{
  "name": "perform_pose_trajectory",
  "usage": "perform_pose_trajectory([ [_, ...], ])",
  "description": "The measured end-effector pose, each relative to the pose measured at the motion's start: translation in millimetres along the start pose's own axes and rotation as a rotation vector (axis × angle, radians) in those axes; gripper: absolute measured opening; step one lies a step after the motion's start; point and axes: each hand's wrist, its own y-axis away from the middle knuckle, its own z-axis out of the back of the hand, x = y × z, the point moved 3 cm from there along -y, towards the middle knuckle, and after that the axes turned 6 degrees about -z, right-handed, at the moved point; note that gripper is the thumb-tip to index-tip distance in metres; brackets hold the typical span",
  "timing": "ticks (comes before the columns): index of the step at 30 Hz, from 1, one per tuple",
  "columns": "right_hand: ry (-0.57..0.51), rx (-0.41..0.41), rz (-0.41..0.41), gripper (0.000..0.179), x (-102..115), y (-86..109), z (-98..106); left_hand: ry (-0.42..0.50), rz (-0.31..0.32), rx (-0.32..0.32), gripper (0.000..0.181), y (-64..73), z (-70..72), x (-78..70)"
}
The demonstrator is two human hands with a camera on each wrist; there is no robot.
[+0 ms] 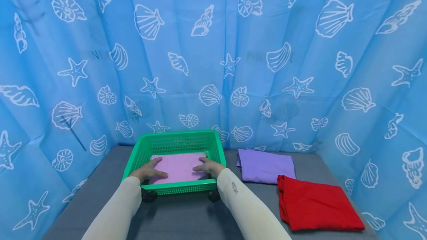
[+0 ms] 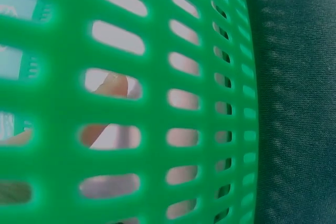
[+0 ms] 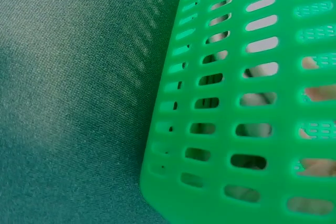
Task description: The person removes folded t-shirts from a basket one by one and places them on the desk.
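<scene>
A folded pink cloth lies inside a green plastic basket with slotted walls. Over the front rim reaches my left hand, its thumb and fingers spread at the left part of the cloth. My right hand is at the cloth's right edge, fingers stretched toward the middle. Both wrist views look through the basket's front wall. Through its slots, bits of the left fingers and right fingers show beside the cloth, mostly hidden.
To the right of the basket lies a folded purple cloth, with a folded red cloth nearer the front right. All stand on a grey covered table. A blue curtain with white shells and starfish surrounds the back and sides.
</scene>
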Motion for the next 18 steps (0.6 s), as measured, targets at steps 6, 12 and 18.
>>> perform_pose_trajectory([
  [6, 0.010, 0.005, 0.012, 0.063, -2.2, -7.1, 1.6, 0.031, 0.006, 0.003, 0.092, -2.2, -0.5, 0.9],
  [12, 0.010, 0.074, 0.010, 0.070, -2.0, -6.4, 1.7, 0.047, 0.008, -0.001, 0.088, -1.0, 0.1, -2.4],
  [18, -0.056, 0.161, -0.051, 0.080, -0.5, -2.9, -0.5, 0.087, 0.012, 0.011, 0.088, -3.0, -0.3, 0.2],
])
